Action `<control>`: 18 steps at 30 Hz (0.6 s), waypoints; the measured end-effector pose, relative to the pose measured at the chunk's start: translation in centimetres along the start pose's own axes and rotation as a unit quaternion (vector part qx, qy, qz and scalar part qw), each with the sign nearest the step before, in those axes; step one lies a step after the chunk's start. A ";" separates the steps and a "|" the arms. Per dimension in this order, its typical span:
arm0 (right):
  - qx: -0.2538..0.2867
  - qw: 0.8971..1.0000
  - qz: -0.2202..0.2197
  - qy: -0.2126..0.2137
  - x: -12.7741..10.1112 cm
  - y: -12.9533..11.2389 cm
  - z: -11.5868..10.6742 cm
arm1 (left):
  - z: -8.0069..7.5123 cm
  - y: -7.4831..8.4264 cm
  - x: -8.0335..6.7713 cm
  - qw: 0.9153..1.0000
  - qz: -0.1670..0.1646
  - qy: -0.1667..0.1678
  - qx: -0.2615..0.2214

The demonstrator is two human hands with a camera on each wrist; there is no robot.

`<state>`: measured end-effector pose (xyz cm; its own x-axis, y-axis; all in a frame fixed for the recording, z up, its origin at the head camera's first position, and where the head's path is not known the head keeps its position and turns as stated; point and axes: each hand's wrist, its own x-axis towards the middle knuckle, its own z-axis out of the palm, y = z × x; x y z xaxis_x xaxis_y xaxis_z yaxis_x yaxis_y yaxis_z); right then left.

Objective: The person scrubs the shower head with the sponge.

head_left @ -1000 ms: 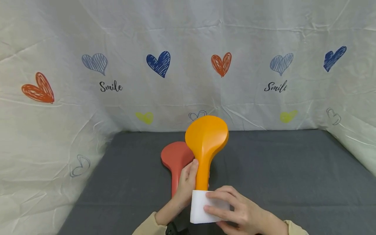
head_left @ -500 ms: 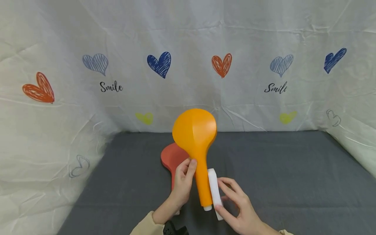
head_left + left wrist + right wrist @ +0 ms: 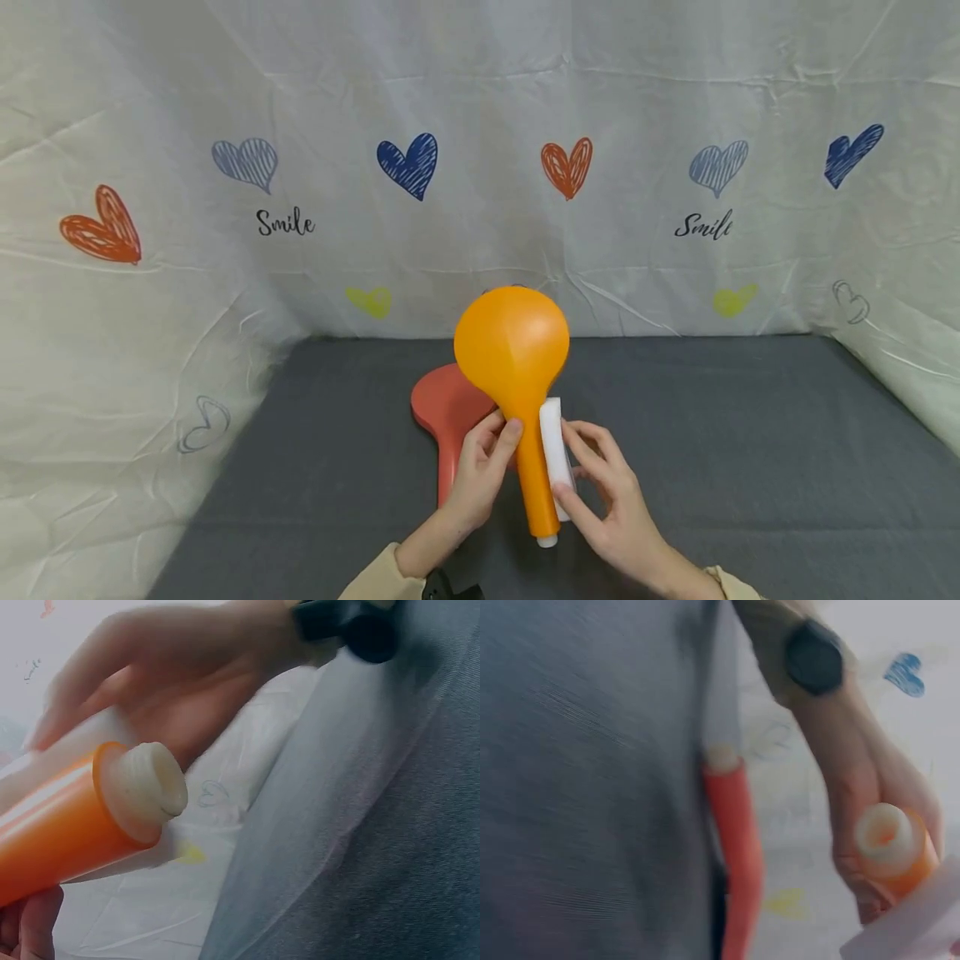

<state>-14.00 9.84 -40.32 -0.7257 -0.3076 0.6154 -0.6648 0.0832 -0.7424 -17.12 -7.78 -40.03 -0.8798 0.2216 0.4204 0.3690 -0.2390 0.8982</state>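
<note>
An orange handheld shower head [image 3: 512, 342] is held up at a slant, its round head away from me and its white threaded end [image 3: 154, 780] toward me. My left hand [image 3: 480, 479] grips it at the neck, thumb on top. My right hand [image 3: 618, 508] pinches a flat white sponge [image 3: 555, 454], seen edge-on along the right side of the orange handle. In the right wrist view the white sponge [image 3: 907, 922] overlaps the handle near its threaded end. A red shower head [image 3: 450, 408] lies on the cloth behind the left hand, which hides part of it.
Dark grey cloth [image 3: 720, 450] covers the table. A white sheet [image 3: 480, 100] with printed hearts and "Smile" stands at the back and along both sides. A black device [image 3: 446, 586] sits by the left wrist.
The sponge went from lying across the handle's lower end to edge-on at its right side, then further up. The orange shower head swung left, then partly back right.
</note>
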 end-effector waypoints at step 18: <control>-0.002 0.997 -0.001 0.081 1.1 0.8 0.1 | 0.8 -0.5 -0.6 0.999 -0.040 -0.028 -0.004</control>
<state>-15.29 9.48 -40.30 -0.7428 -0.1517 0.6521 -0.6672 0.0873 -0.7397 -16.51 -7.02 -40.59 -0.8883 0.2927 0.3540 0.2956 -0.2256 0.9283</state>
